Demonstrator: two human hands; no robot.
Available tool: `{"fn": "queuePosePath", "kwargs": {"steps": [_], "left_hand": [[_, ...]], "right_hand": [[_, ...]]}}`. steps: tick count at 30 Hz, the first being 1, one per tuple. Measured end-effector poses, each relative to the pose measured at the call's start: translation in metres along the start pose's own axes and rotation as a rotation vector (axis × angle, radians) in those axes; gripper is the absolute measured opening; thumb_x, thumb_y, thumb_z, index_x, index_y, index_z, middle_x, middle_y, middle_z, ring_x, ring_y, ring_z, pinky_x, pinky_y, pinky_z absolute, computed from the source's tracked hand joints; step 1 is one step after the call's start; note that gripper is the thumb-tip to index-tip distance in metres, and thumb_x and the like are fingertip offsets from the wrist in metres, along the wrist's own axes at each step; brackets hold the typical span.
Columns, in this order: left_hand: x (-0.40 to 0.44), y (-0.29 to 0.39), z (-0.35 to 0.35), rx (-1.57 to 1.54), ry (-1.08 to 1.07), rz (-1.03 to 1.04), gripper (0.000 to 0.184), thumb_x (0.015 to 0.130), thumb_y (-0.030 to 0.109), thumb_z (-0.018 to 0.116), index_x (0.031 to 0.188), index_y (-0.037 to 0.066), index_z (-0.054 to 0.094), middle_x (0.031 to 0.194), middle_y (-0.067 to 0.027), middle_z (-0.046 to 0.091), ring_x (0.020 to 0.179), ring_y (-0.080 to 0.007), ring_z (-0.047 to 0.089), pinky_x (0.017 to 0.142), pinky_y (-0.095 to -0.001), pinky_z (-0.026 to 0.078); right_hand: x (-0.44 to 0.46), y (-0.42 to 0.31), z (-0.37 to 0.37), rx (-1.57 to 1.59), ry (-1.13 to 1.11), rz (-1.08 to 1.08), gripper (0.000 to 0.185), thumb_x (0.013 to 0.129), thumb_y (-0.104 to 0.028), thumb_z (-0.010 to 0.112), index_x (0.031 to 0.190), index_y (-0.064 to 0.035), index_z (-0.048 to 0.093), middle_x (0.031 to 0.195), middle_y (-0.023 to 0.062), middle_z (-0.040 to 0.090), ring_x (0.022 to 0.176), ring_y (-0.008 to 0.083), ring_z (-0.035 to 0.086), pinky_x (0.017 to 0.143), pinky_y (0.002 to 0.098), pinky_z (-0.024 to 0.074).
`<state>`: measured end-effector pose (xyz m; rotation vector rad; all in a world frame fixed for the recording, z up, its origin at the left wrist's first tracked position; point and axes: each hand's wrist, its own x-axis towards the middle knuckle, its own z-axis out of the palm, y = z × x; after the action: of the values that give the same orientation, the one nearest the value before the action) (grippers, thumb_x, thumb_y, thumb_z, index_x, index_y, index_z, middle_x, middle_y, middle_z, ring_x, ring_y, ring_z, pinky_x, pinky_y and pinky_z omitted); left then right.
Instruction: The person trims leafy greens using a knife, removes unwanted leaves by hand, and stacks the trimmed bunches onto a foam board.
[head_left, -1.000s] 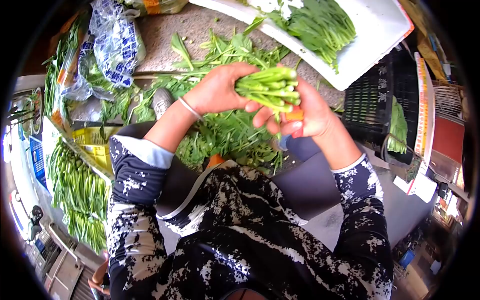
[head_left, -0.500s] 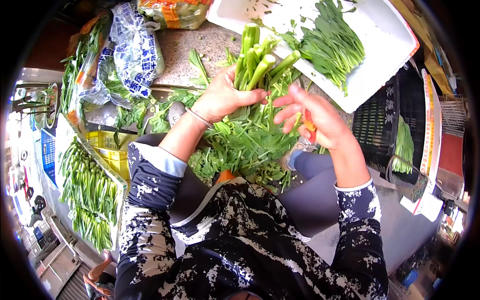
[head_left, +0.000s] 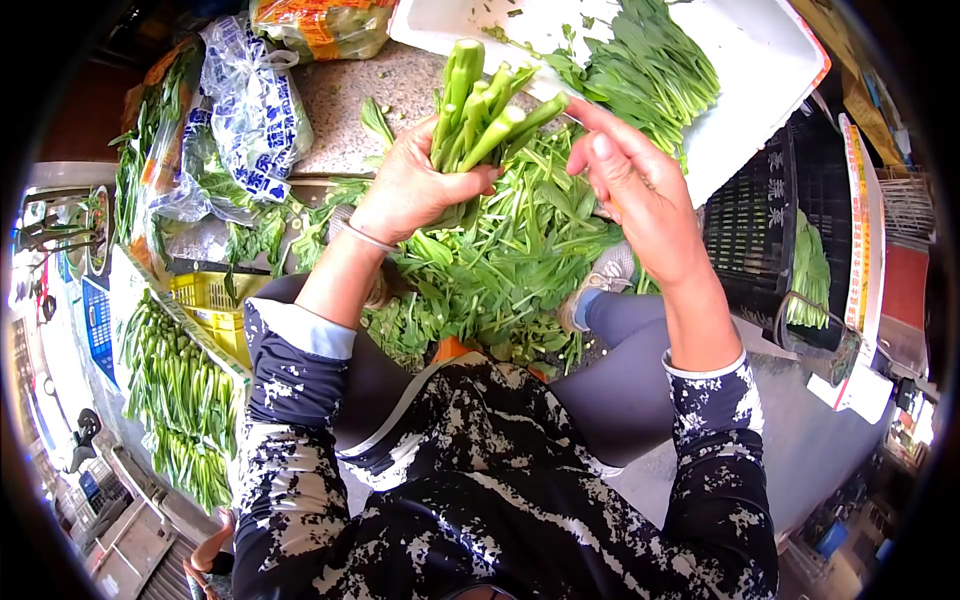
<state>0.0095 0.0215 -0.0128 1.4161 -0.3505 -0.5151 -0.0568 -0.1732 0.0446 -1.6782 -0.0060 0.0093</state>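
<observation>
**Bunch [head_left: 475,115] upright in the left hand [head_left: 405,190]**

The bunch is at upper centre, cut ends up, the left fingers wrapped around it and the thumb pressed across its near side. The right hand [head_left: 640,185] has its index finger stretched toward the outermost stalk [head_left: 540,118], the other fingers curled; contact is unclear, and I cannot tell whether the palm holds anything. That stalk splays out from the rest, so a snug, light grip would probably suit, gathering it without bruising.

The box [head_left: 765,80] fills the upper right, its near edge just beyond the right fingertips; knuckles could catch there. The black crate [head_left: 745,215] bounds that side at right. Freer room seems to lie between the hands, above the leaf pile [head_left: 500,270] at centre.
</observation>
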Motion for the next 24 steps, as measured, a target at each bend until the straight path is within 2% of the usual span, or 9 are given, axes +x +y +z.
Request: {"fn": "queuePosePath", "kwargs": {"steps": [3,8,11,14,19,20,21,22,24], "left_hand": [[-0.001,0.002,0.003,0.043,-0.013,-0.022,0.030,0.071,0.004,0.066,0.099,0.003,0.055,0.082,-0.0053,0.063,0.069,-0.0123,0.060,0.064,-0.0247,0.049],[0.000,0.000,0.004,0.083,-0.032,-0.060,0.033,0.070,0.004,0.066,0.102,0.002,0.055,0.086,-0.0039,0.063,0.071,-0.0103,0.059,0.067,-0.0240,0.049],[0.001,-0.005,0.004,0.057,-0.015,0.004,0.035,0.070,0.003,0.065,0.103,0.002,0.055,0.087,-0.0030,0.063,0.076,-0.0097,0.059,0.071,-0.0239,0.048],[0.000,-0.002,0.001,0.024,-0.051,-0.042,0.036,0.070,0.003,0.066,0.104,0.003,0.054,0.087,-0.0030,0.063,0.079,-0.0090,0.058,0.073,-0.0243,0.048],[-0.003,0.005,0.000,0.069,-0.088,-0.126,0.043,0.068,0.003,0.067,0.108,0.004,0.053,0.088,-0.0039,0.062,0.076,-0.0100,0.059,0.070,-0.0250,0.049],[-0.004,0.007,-0.001,0.139,-0.112,-0.100,0.041,0.067,0.010,0.068,0.106,0.005,0.055,0.087,-0.0037,0.062,0.075,-0.0104,0.058,0.070,-0.0255,0.048],[-0.004,0.007,-0.003,0.229,-0.112,-0.081,0.041,0.066,0.017,0.069,0.104,0.007,0.058,0.086,-0.0035,0.062,0.075,-0.0108,0.058,0.069,-0.0260,0.048],[0.001,-0.007,-0.011,0.353,-0.145,0.052,0.043,0.063,0.024,0.069,0.102,0.007,0.059,0.083,-0.0073,0.063,0.074,-0.0141,0.058,0.069,-0.0281,0.048],[-0.007,0.002,-0.013,0.397,-0.074,-0.021,0.045,0.059,0.026,0.068,0.097,0.004,0.059,0.081,-0.0091,0.063,0.073,-0.0160,0.058,0.068,-0.0291,0.048]], "right_hand": [[0.000,-0.001,0.001,-0.087,0.028,-0.124,0.042,0.085,-0.029,0.056,0.117,-0.0014,0.052,0.081,0.0011,0.058,0.077,0.0070,0.051,0.072,0.0206,0.0414],[0.001,0.001,-0.004,-0.168,-0.007,-0.046,0.041,0.082,-0.025,0.061,0.117,-0.0049,0.053,0.081,0.0004,0.059,0.074,0.0056,0.050,0.071,0.0197,0.0410],[0.004,0.006,-0.003,-0.078,-0.012,-0.048,0.038,0.081,-0.022,0.062,0.115,-0.0065,0.055,0.087,0.0024,0.062,0.078,0.0060,0.052,0.073,0.0202,0.0418],[0.004,0.003,-0.001,-0.068,0.022,-0.102,0.033,0.081,-0.019,0.062,0.112,-0.0069,0.058,0.102,0.0083,0.062,0.087,0.0079,0.055,0.078,0.0220,0.0429],[0.000,-0.016,0.000,-0.255,0.032,-0.018,0.028,0.082,-0.012,0.058,0.110,-0.0091,0.060,0.088,0.0065,0.064,0.079,0.0067,0.054,0.072,0.0209,0.0427],[0.002,-0.011,-0.001,-0.267,0.041,-0.109,0.028,0.082,-0.010,0.057,0.110,-0.0090,0.060,0.087,0.0067,0.063,0.078,0.0067,0.053,0.072,0.0205,0.0421],[0.000,-0.016,-0.002,-0.296,0.024,0.008,0.029,0.082,-0.009,0.056,0.111,-0.0077,0.058,0.090,0.0065,0.062,0.080,0.0070,0.052,0.073,0.0203,0.0413],[0.000,-0.017,-0.003,-0.342,-0.004,0.009,0.030,0.083,-0.007,0.054,0.113,-0.0043,0.057,0.096,0.0075,0.061,0.084,0.0080,0.052,0.075,0.0205,0.0408],[0.003,-0.007,-0.005,-0.390,-0.026,-0.107,0.031,0.083,-0.005,0.050,0.113,-0.0002,0.055,0.101,0.0099,0.059,0.089,0.0126,0.052,0.081,0.0245,0.0397]]}}
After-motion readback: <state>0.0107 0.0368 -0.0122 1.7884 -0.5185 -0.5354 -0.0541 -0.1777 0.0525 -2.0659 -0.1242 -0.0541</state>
